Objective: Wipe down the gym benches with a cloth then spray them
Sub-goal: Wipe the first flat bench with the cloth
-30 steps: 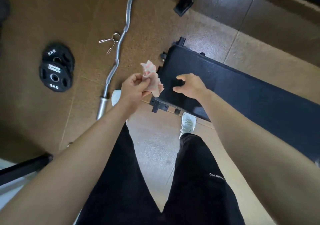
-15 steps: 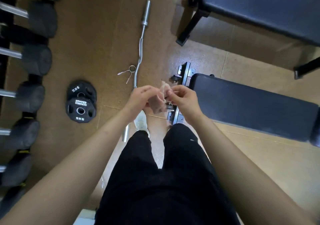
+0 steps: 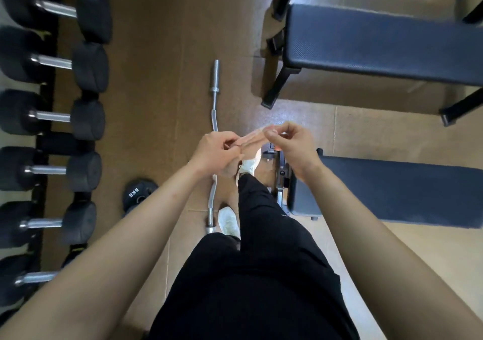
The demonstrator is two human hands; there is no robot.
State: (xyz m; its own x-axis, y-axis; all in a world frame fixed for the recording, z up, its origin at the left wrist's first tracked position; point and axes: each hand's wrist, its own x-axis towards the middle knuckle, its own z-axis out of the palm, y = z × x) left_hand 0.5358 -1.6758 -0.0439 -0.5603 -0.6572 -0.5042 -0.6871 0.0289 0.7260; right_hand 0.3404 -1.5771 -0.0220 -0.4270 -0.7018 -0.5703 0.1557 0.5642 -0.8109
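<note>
Brown gym floor (image 3: 162,52) carries a curl bar (image 3: 214,120) just beside my feet. My left hand (image 3: 214,151) and right hand (image 3: 292,143) pinch the cloth (image 3: 252,137) stretched between them, near the gym bench (image 3: 392,190). Stepping, I may trip on that bar.

A single view was supplied, taken by a wide-angle camera worn on the person's head. It faced forward and steeply down, almost straight at the floor (image 3: 162,52). The black trousers (image 3: 256,274) filled the lower centre, closest to the lens, and both forearms ran in from the bottom corners. The left hand (image 3: 214,151) and right hand (image 3: 292,143) met just above frame centre, at close range, each pinching the cloth (image 3: 252,138). The dumbbells (image 3: 86,120) lined the left edge. The near bench (image 3: 392,190) and far bench (image 3: 379,44) occupied the right side, farther from the lens.
</note>
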